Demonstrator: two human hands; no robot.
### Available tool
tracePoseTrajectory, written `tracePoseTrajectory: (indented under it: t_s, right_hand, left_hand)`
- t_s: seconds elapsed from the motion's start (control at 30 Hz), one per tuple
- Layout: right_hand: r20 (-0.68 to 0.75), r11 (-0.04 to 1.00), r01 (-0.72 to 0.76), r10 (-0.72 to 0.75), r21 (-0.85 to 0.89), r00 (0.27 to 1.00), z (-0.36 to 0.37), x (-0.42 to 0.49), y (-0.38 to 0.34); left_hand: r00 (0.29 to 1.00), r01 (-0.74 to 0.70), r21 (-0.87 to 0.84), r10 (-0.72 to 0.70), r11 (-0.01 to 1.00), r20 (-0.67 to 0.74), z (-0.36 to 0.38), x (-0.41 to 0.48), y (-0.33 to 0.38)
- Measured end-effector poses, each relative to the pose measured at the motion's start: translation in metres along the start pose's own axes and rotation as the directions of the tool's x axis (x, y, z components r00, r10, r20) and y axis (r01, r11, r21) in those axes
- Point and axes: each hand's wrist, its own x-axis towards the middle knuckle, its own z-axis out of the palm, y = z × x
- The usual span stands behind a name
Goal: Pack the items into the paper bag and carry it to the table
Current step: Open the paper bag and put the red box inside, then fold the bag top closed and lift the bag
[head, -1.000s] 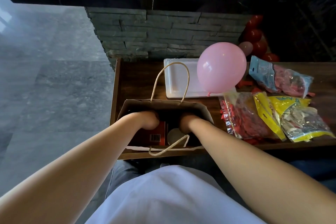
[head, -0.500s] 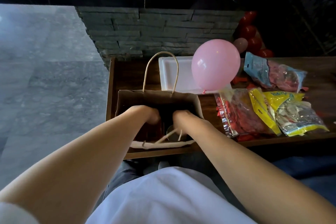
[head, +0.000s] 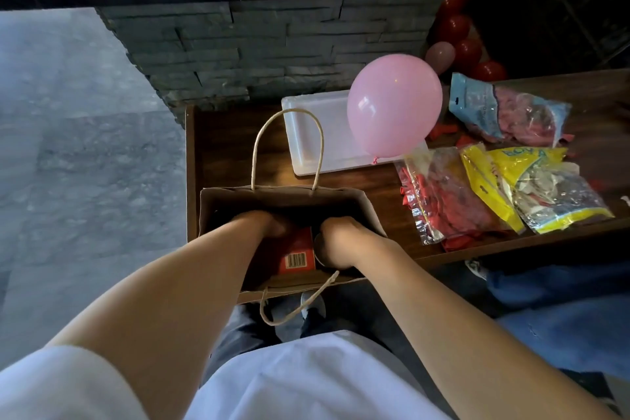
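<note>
A brown paper bag stands open at the front left corner of the wooden table. Both my hands reach down into it. My left hand is over a red box with a barcode that lies inside. My right hand is beside it, over a pale round thing that is mostly hidden. The fingers of both hands are out of sight in the bag. One twine handle stands up at the far side, the near one hangs down over the table edge.
A white tray lies behind the bag, with a pink balloon over its right end. Several plastic packs of balloons lie to the right. Red balloons sit by the stone wall. Grey floor lies to the left.
The bag's mouth has spread wider and the red box shows again between my hands. The near handle has dropped over the table edge. My view has shifted a little.
</note>
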Motion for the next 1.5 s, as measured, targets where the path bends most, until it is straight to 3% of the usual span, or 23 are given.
tracePoseTrajectory:
  t_s: [0.07,0.23,0.4,0.63,0.77,0.87,0.93,1.0,1.07,1.1,1.17,1.2,1.23,1.3,1.37,1.43,1.5]
  right_hand:
    - [0.001,1.000,-0.001,0.001,0.002,1.000,0.000,-0.001,-0.001]
    - [-0.015,1.000,-0.004,0.004,0.015,1.000,-0.002,-0.003,-0.001]
    - [0.004,1.000,-0.009,0.009,0.006,1.000,-0.001,-0.004,-0.001]
    - [-0.008,1.000,0.019,-0.019,-0.001,1.000,-0.003,-0.013,-0.002]
    - [-0.009,0.992,0.118,-0.118,0.050,0.993,-0.016,-0.031,-0.002]
    - [-0.142,0.919,0.287,-0.257,0.270,0.956,-0.038,-0.063,0.014]
    - [-0.303,0.776,0.416,-0.300,0.474,0.905,-0.049,-0.090,0.032]
    - [-0.447,0.628,0.505,-0.265,0.593,0.854,-0.052,-0.112,0.057]
    - [-0.525,0.565,0.516,-0.164,0.644,0.835,-0.045,-0.121,0.087]
    - [-0.533,0.546,0.497,-0.105,0.675,0.839,-0.038,-0.119,0.103]
    - [-0.499,0.506,0.436,-0.013,0.744,0.867,-0.018,-0.111,0.127]
    - [-0.470,0.497,0.405,0.008,0.768,0.882,-0.008,-0.105,0.133]
    - [-0.445,0.501,0.380,0.011,0.777,0.895,0.002,-0.098,0.136]
    - [-0.402,0.522,0.354,-0.023,0.776,0.915,0.019,-0.083,0.133]
    - [-0.362,0.527,0.359,-0.102,0.770,0.927,0.028,-0.068,0.120]
    - [-0.343,0.512,0.391,-0.189,0.765,0.920,0.032,-0.054,0.102]
    - [-0.357,0.507,0.416,-0.215,0.755,0.909,0.033,-0.043,0.088]
  left_hand:
    - [1.000,-0.003,0.041,0.002,0.999,0.006,0.000,-0.002,-0.002]
    - [1.000,-0.022,-0.041,0.021,0.999,-0.011,-0.002,-0.009,0.000]
    - [0.975,-0.116,0.020,0.110,0.993,0.194,0.005,-0.023,0.027]
    - [0.979,-0.082,0.111,0.059,0.991,0.194,0.000,-0.036,0.025]
    - [0.978,-0.123,0.150,0.094,0.981,0.186,-0.003,-0.041,0.024]
    - [0.959,-0.212,0.169,0.172,0.963,0.225,-0.010,-0.054,0.029]
    - [0.957,-0.282,0.280,0.249,0.918,0.148,-0.018,-0.070,0.031]
    - [0.900,-0.409,0.344,0.436,0.845,-0.001,-0.030,-0.094,0.018]
    - [0.774,-0.592,0.112,0.602,0.798,-0.197,-0.044,-0.126,-0.010]
    - [0.692,-0.693,-0.061,0.639,0.718,-0.336,-0.049,-0.142,-0.028]
    - [0.527,-0.837,-0.280,0.555,0.470,-0.643,-0.051,-0.165,-0.065]
    - [0.498,-0.851,-0.318,0.451,0.417,-0.741,-0.047,-0.168,-0.083]
    - [0.530,-0.824,-0.378,0.338,0.423,-0.778,-0.039,-0.166,-0.100]
    - [0.689,-0.685,-0.548,0.181,0.480,-0.702,-0.018,-0.155,-0.124]
    - [0.808,-0.579,-0.638,0.251,0.509,-0.533,0.003,-0.147,-0.129]
    - [0.822,-0.570,-0.612,0.378,0.548,-0.426,0.018,-0.143,-0.119]
    - [0.827,-0.560,-0.557,0.378,0.613,-0.415,0.030,-0.132,-0.109]
